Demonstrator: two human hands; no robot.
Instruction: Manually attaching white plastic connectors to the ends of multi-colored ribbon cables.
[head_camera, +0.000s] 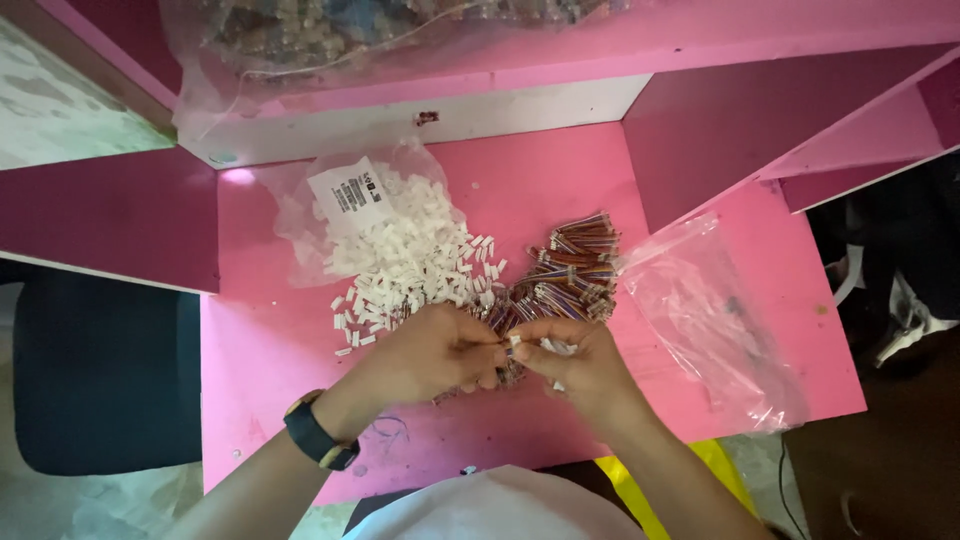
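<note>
Small white piece (514, 341) pinched between both hands: too small to tell its shape. Wire bundle (575, 272): near end hidden under the left hand (432, 356) and right hand (580, 367). Clear bag on the upper shelf (330, 40): cut off by the top edge, contents blurred. Both forearms: cut off at the bottom edge.

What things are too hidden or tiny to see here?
- Head view: the piece between the left hand and right hand, covered by fingers.
- The bag on the shelf, cut off by the top edge, contents blurred.
- The white connectors, too small for detail.
</note>
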